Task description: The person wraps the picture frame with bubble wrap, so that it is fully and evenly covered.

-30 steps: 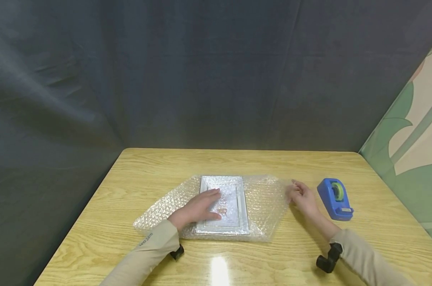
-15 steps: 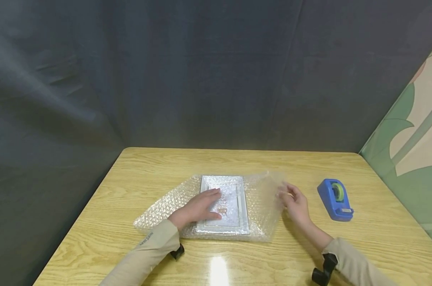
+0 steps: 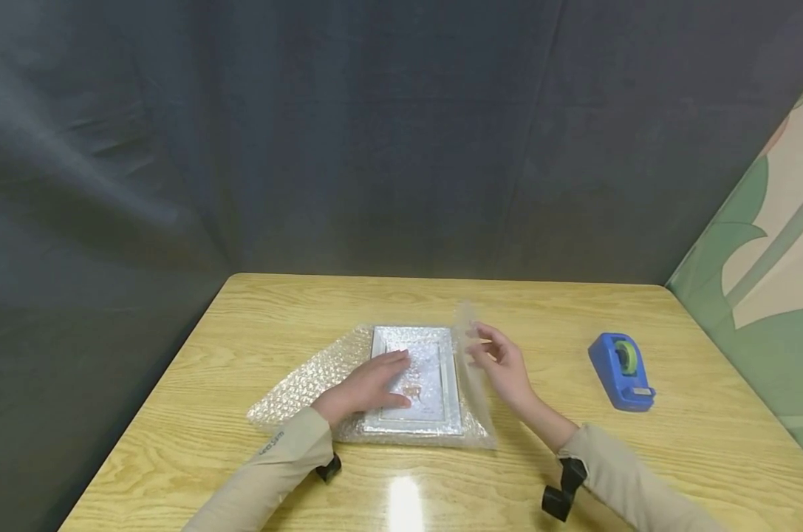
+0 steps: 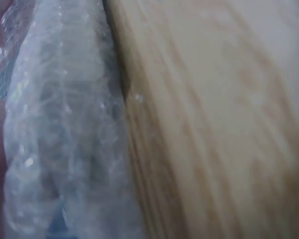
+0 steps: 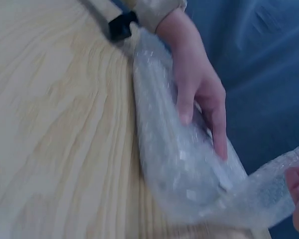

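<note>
A silver-white picture frame [image 3: 450,369] lies on the table, covered with clear bubble wrap [image 3: 315,373] that spreads out to its left. My left hand [image 3: 368,384] rests flat on the frame's left half, fingers extended over the wrapped face. At the frame's right side, my right hand [image 3: 504,366] pinches the raised right flap of the wrap, which stands up from the table. In the right wrist view the flap [image 5: 274,186] curves up to the fingers [image 5: 296,181], while the left hand [image 5: 199,84] presses on the covered frame. The left wrist view shows the wrap's bulging near edge [image 4: 74,129] close up.
A blue tape dispenser [image 3: 622,373] with a green roll stands on the wooden table [image 3: 295,303], right of the right hand. A dark curtain [image 3: 388,148] hangs behind the table, and a flower-patterned panel [image 3: 773,258] borders the right side.
My right hand has moved left, lifting the right flap of bubble wrap and folding it up toward the frame. The left hand has stayed in place on the frame.
</note>
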Motion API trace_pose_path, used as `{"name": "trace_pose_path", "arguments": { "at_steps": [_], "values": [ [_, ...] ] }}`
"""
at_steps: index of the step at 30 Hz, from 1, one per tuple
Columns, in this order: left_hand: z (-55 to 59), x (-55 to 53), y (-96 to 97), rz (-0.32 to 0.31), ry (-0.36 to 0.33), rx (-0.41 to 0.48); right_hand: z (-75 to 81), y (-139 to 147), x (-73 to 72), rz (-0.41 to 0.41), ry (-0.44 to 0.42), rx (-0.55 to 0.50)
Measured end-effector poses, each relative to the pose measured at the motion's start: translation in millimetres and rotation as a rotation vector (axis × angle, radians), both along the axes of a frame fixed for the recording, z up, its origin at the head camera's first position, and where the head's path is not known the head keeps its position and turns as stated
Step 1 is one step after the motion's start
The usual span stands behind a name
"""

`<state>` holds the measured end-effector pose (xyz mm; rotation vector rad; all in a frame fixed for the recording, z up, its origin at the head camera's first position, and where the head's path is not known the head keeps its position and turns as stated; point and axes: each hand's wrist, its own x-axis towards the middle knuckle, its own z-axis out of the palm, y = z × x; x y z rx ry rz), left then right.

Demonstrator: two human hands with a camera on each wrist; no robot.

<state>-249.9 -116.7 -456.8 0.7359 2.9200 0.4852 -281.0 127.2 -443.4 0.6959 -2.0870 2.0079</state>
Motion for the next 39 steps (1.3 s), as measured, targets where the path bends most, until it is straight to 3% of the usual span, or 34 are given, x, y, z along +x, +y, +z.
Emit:
{"name": "trace_pose_path", "arguments": {
  "at_steps": [6,13,18,24,26,31,34,39],
  "values": [
    [-0.9,-0.1,-0.3,0.004,-0.001,0.011,0.8,-27.9,0.2,0.02,-0.055,0.012],
    [-0.8,0.6,-0.9,0.0,0.003,0.018,-1.3,-49.4,1.3,0.069,-0.057,0.029],
    [-1.6,-0.6,-0.6,0.003,0.007,0.014,5.8,-54.8,9.9,0.096,-0.068,0.091],
    [-1.2,0.4,1.0,0.023,0.019,-0.002,3.8,-57.7,12.2,0.108,-0.099,0.188],
    [-1.4,1.2,1.6,0.03,0.032,-0.011,2.7,-59.1,12.6,0.102,-0.074,0.232],
    [-1.1,4.6,2.1,0.027,0.087,-0.038,-23.3,-62.2,-2.5,0.069,0.075,0.366],
    [0.0,7.3,2.0,0.027,0.105,-0.044,-37.8,-61.4,-12.1,0.087,0.175,0.388],
    [2.8,13.1,-4.3,0.031,0.11,-0.007,-38.2,-61.1,-12.8,0.118,0.196,0.391]
  ]
}}
